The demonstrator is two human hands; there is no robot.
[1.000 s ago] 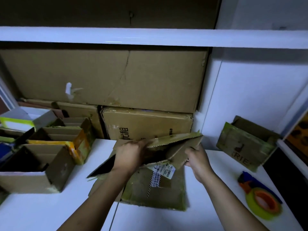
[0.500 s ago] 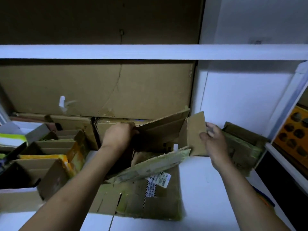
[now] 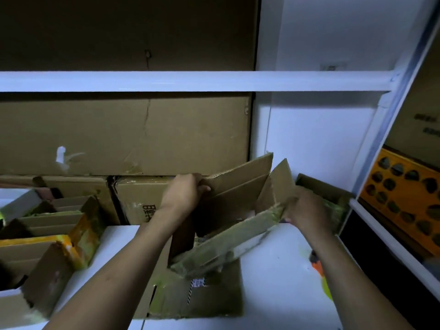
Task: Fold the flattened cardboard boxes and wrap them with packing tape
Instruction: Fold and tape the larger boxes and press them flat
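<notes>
Left hand [image 3: 184,194] fingers clamp the top edge of a half-opened cardboard box [image 3: 238,201], raised over flattened cardboard [image 3: 209,298] on a table [image 3: 273,263]. Right hand [image 3: 307,210] holds its right flap, fingers seemingly curled behind. Open boxes [image 3: 47,234] stand left; the right forearm half covers a tape dispenser [image 3: 318,266].

White shelf board [image 3: 214,81]: horizontal, spanning 10 o'clock to 2 o'clock. Above it, at 11 o'clock, a dark brown recess [image 3: 119,32]. Below it, at 9 o'clock, a large creased brown cardboard panel [image 3: 95,134] covers the back. White wall [image 3: 316,144]: plain, at 1 to 2 o'clock. White upright post [image 3: 390,129]: slanted in view, at 2 o'clock, meeting the shelf board's end. Orange panel [image 3: 404,186] with dark oval shapes: 3 o'clock, beyond the post. White table top [image 3: 273,270]: 5 to 6 o'clock. Lighting: dim, bluish.
</notes>
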